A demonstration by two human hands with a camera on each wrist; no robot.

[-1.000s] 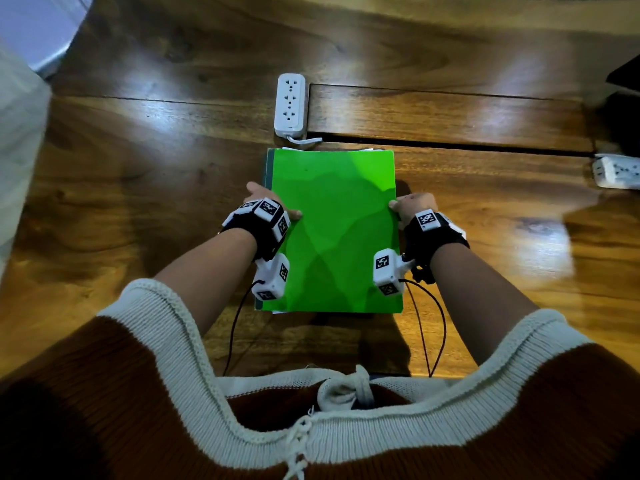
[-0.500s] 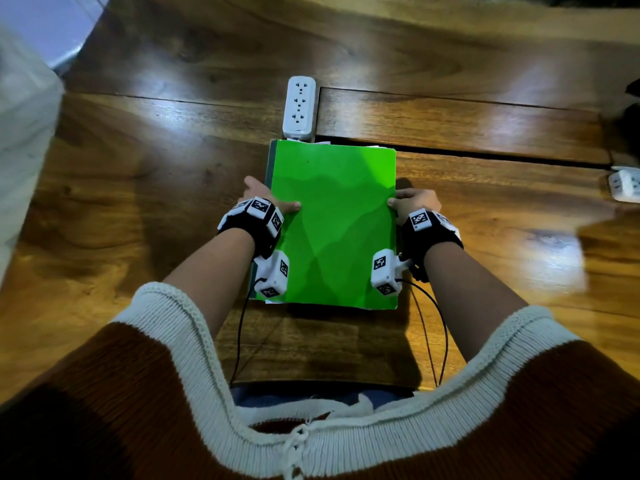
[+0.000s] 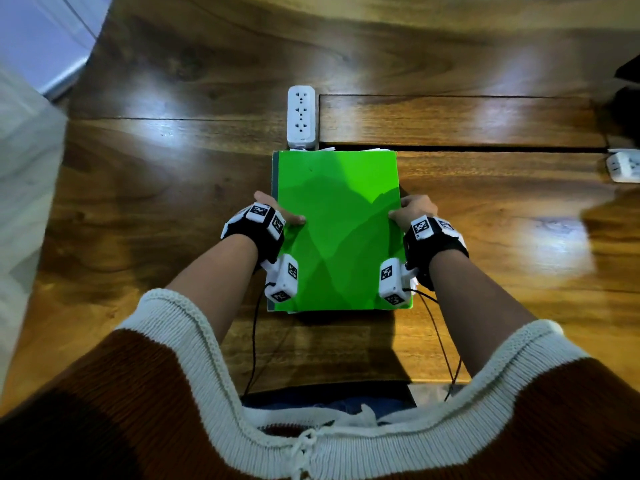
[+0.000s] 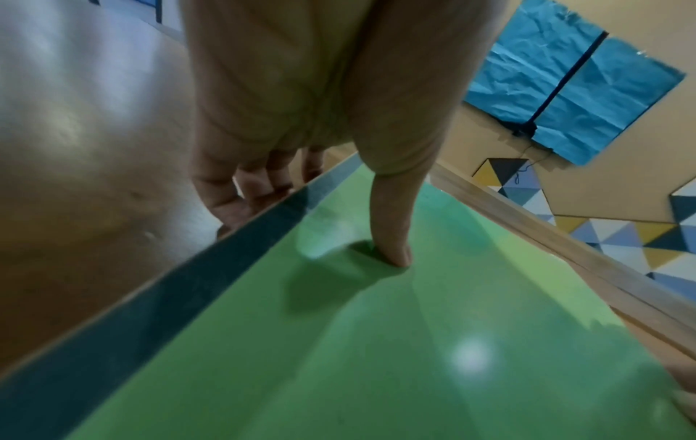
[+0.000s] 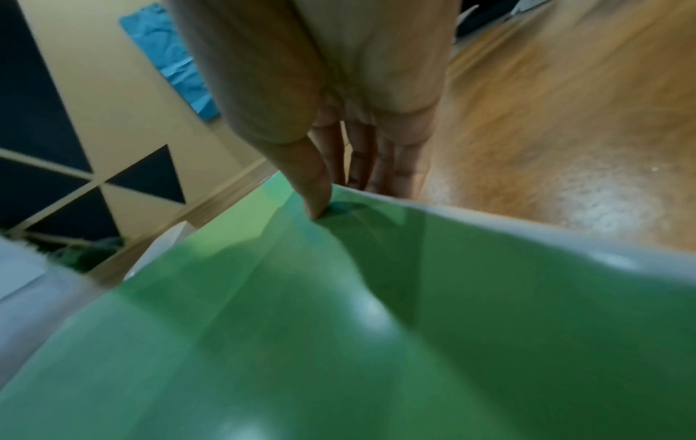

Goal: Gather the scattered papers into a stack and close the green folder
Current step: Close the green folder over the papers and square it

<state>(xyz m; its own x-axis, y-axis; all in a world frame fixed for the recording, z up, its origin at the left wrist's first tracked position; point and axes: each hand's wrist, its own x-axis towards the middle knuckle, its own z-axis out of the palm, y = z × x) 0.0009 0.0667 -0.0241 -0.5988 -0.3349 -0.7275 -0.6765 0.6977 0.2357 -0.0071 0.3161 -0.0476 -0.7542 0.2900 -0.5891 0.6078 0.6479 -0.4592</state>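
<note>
Both hands clasp the closed green folder at its long edges: the left hand with thumb on the cover and fingers curled under the spine, the right hand pinching the open edge likewise. The folder lies on the wooden table, its far edge touching a power strip. White papers peek past that edge, so the task looks all but done, bar squaring them.

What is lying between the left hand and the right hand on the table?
The closed green folder lies between the left hand and the right hand; each grips one side edge. The head view shows it.
</note>
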